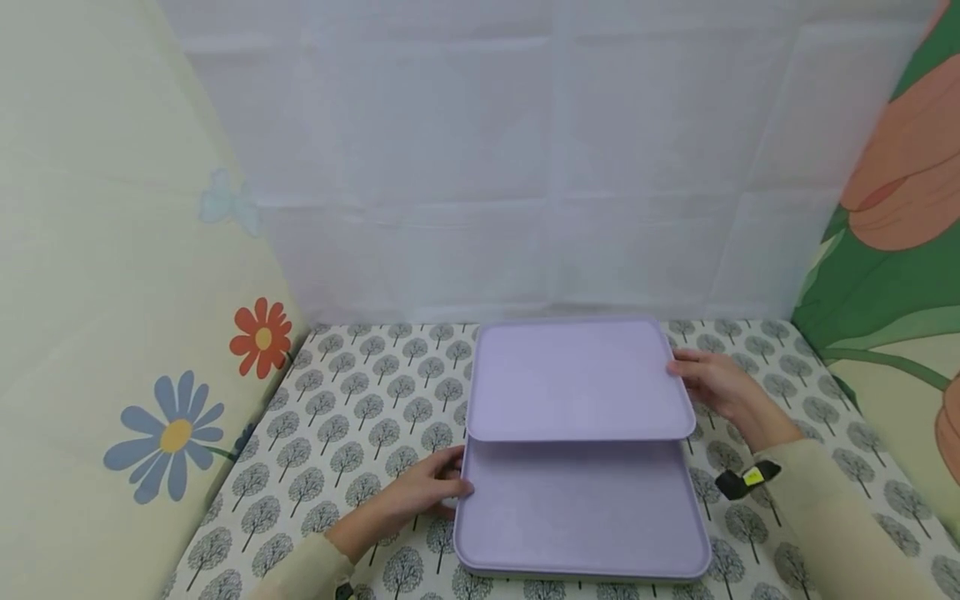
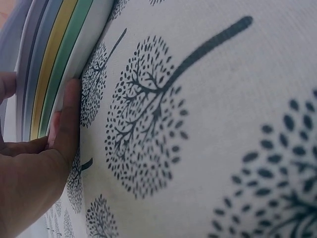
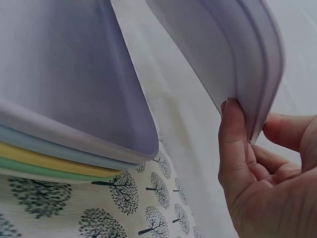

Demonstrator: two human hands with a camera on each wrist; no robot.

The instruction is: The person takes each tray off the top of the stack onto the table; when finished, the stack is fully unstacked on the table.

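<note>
My right hand point(image 1: 716, 383) pinches a lilac tray point(image 1: 577, 379) at its right edge. That tray is raised over the far part of a stack of trays point(image 1: 581, 517), with a gap between them in the right wrist view. The stack's top tray is lilac too and has nothing in it. My left hand point(image 1: 427, 487) grips the left side of the stack, thumb on the upper rim. In the left wrist view its fingers point(image 2: 72, 106) lie against the stacked edges, where blue, yellow, green and white layers point(image 2: 54, 64) show below the lilac.
Under the stack lies a white cloth point(image 1: 397, 408) printed with grey trees. A pale curtain point(image 1: 525, 167) hangs behind the table's far edge. Flower-printed panels stand at the left point(image 1: 90, 292) and right point(image 1: 892, 275).
</note>
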